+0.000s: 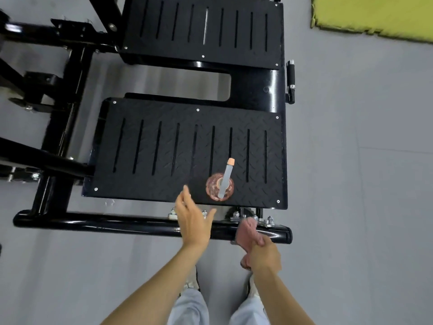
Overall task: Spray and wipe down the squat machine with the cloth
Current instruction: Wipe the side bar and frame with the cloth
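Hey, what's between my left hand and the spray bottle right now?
Nothing: in the head view, only bare black footplate separates the left hand from the spray bottle.

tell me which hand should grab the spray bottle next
Probably left. The left hand is open and empty, close beside the spray bottle standing on the footplate; the right hand is gripping the cloth.

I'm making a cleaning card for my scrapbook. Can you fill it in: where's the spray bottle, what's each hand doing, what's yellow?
spray bottle: stands upright on the near footplate
left hand: open, empty, beside the bottle, not touching
right hand: grips the pink cloth by the front bar
yellow thing: a mat on the floor, top right of view
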`<move>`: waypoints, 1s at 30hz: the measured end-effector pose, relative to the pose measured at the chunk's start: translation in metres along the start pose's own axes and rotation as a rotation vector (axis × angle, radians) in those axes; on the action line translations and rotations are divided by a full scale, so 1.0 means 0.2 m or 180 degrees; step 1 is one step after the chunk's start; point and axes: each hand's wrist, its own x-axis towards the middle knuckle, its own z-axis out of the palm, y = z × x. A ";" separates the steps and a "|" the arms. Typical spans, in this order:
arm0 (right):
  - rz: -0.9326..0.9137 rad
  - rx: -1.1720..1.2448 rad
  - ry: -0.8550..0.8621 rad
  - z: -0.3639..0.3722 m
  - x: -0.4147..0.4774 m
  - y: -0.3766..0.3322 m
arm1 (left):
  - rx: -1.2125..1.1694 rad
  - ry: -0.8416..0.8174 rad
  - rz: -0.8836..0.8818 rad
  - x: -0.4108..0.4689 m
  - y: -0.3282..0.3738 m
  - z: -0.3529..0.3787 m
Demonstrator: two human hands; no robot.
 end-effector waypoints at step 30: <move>0.0097 0.1502 -0.0946 -0.45 0.66 0.42 | 0.1514 -0.1618 0.1981 -0.51 0.27 0.88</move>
